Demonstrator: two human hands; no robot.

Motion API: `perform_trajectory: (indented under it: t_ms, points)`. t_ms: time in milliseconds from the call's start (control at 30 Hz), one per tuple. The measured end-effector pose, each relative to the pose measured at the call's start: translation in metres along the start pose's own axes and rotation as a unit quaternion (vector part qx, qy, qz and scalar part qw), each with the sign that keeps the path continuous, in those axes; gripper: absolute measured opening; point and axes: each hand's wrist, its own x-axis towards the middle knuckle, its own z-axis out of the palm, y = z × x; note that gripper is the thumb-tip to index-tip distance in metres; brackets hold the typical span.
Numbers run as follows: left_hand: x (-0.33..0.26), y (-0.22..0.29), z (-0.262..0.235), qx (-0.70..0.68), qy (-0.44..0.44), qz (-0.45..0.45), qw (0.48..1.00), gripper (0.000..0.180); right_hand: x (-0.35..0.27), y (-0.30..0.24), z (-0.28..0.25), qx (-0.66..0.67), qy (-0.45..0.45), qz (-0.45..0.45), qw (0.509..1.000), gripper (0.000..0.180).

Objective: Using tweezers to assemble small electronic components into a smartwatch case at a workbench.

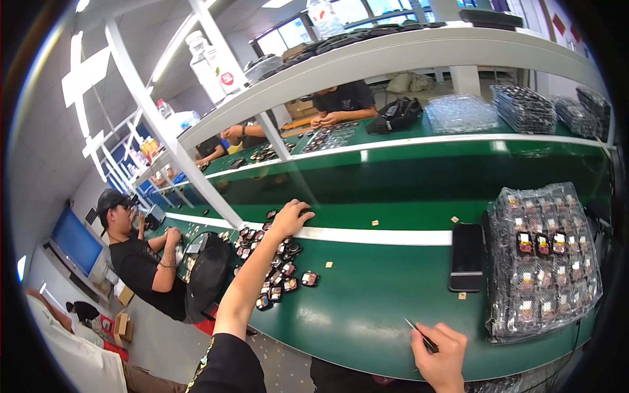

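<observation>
My left hand (293,219) reaches far out over the bench, above the back of a heap of small black square parts (288,268) with pale and reddish labels. Its fingers close around a small black part (304,211), mostly hidden by the hand. Near the front edge, my right hand (440,354) grips a pair of dark pointed tweezers (426,339), tips aimed up and left, away from the parts. A single labelled part (310,279) lies at the heap's right side.
To the right, a black phone (466,259) lies beside a stack of clear plastic trays (542,281), with several labelled parts on top. Small tan squares (329,264) dot the green bench (367,295). A black bag (208,268) and a seated co-worker (141,255) are at left. A shelf (419,49) spans above.
</observation>
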Motion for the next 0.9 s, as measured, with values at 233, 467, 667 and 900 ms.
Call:
perform_trajectory:
  t_ms: [233, 467, 667, 900]
  points:
    - [-0.022, 0.09, -0.003, -0.151, 0.009, 0.124, 0.981, 0.036, 0.005, -0.012, -0.005, -0.017, -0.02, 0.038, 0.999, 0.015]
    - [-0.112, 0.236, -0.027, -0.346, -0.248, 0.304, 0.852, 0.073, 0.009, -0.004, -0.005, -0.03, -0.001, 0.062, 0.998, 0.015]
    - [-0.122, 0.237, -0.018, -0.33, -0.141, 0.302, 0.883, 0.084, 0.017, -0.006, -0.003, -0.064, -0.02, 0.069, 0.995, 0.015]
    - [-0.125, 0.233, -0.008, -0.318, -0.125, 0.301, 0.891, 0.067, 0.015, -0.006, -0.004, -0.077, -0.035, 0.068, 0.994, 0.015]
